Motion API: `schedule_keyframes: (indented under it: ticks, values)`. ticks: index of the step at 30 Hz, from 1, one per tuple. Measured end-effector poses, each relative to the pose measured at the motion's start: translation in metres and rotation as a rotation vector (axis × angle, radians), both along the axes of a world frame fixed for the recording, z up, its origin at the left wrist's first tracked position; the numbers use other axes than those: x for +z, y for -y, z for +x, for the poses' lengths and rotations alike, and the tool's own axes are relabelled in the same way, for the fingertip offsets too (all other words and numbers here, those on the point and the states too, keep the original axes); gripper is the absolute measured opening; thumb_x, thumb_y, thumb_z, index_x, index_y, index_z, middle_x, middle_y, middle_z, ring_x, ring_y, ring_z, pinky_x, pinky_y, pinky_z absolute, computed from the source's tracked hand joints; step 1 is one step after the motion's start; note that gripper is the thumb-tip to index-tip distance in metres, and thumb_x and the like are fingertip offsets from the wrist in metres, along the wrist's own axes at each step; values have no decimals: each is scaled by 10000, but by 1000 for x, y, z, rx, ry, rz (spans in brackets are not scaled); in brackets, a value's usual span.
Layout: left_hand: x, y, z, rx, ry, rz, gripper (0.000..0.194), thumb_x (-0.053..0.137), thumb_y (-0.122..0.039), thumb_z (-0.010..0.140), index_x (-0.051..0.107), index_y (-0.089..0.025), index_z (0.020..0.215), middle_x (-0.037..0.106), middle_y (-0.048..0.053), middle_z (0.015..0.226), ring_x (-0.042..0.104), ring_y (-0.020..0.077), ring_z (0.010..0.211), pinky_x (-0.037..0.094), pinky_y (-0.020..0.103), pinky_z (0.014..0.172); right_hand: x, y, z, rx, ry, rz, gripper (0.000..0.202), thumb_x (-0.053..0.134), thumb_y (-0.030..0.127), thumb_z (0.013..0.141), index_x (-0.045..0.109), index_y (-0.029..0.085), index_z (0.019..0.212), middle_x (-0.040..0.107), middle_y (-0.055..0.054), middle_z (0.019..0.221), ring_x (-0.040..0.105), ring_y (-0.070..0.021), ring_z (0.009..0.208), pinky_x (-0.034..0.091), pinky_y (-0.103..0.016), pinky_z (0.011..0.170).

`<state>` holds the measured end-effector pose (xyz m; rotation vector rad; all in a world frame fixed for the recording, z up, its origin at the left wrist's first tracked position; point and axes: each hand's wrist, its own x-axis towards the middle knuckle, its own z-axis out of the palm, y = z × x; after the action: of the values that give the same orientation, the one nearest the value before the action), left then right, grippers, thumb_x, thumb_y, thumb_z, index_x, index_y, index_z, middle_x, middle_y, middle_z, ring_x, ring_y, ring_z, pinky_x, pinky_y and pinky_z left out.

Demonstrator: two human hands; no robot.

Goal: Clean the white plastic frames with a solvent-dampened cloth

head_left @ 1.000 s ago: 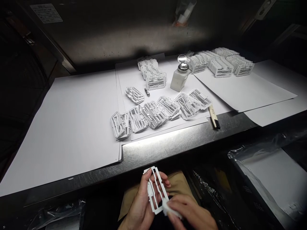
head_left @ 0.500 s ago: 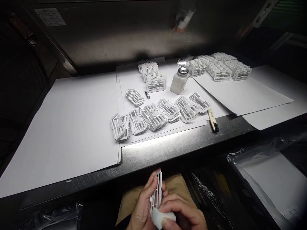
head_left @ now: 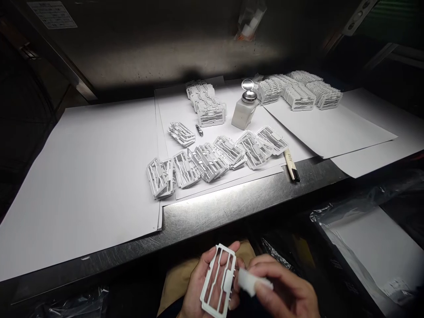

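Below the table's front edge, my left hand (head_left: 195,282) holds a white slotted plastic frame (head_left: 228,281), its broad face turned up toward the camera. Just right of it, my right hand (head_left: 285,287) pinches a folded white cloth or pad (head_left: 251,282) between thumb and fingers. A small gap shows between the pad and the frame's side. Similar frames lie in an overlapping row (head_left: 210,162) near the table's front edge, with a small pile (head_left: 181,134) behind them.
Stacked frames (head_left: 212,114) stand at mid-back, more (head_left: 301,99) at back right. A pump bottle (head_left: 244,112) is between them. A marker (head_left: 291,166) crosses the table edge (head_left: 212,211). White paper sheets (head_left: 89,168) cover the surface. Plastic-wrapped material (head_left: 367,247) lies lower right.
My right hand has moved right with the white pad, off the frame. The frame in my left hand has turned from edge-on to face-up. The camera view has shifted slightly.
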<state>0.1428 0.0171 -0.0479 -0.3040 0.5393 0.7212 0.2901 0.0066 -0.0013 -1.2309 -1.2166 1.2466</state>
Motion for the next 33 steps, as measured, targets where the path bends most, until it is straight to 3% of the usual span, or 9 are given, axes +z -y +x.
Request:
schedule_keyframes:
  ticks: [3,6,12,17,21,27,33]
  values:
    - [5,0,-5,-30,-60,73,459,399,-407,933,623,-88,1175,636,103,876,605,166,732,463,240,535,-1,-4,15,-204,24,-86,104,695,332,856,718,231,861,657,-46,860,645,-211,772,545,-210,657]
    - [9,0,-8,-42,-121,115,462,393,-413,941,627,-90,1173,630,119,926,586,161,768,474,252,598,-7,-7,21,-253,65,-118,70,690,301,864,707,253,913,644,-18,922,637,-180,831,515,-164,712]
    - [16,-1,-5,-54,-207,114,469,386,-437,942,658,-96,1116,640,108,896,578,147,736,467,250,598,-17,-16,13,-110,181,-26,70,633,250,902,681,231,949,634,-30,943,631,-190,855,505,-224,747]
    - [19,1,-1,-54,-283,94,430,481,-483,893,707,-125,971,650,86,834,584,142,709,467,235,583,-12,-25,-6,-61,207,13,85,606,226,906,683,224,943,637,-20,912,630,-179,829,507,-228,709]
    - [19,4,1,-2,-264,90,391,471,-418,917,710,-116,984,620,61,732,567,129,676,448,213,575,-11,-27,-11,83,291,52,120,564,203,921,680,211,953,631,-26,923,621,-176,812,497,-251,715]
    - [23,0,1,-15,-341,44,449,363,-386,959,692,-98,1055,668,105,881,596,145,741,478,251,650,-10,-22,11,-52,387,45,91,600,195,915,679,227,944,636,-4,909,613,-156,838,474,-212,744]
    - [23,-5,3,79,-321,-1,367,419,-330,952,700,-114,1047,684,89,923,614,138,816,483,237,755,-10,-3,8,103,280,100,158,565,122,922,630,225,1023,615,-14,945,611,-173,855,503,-247,757]
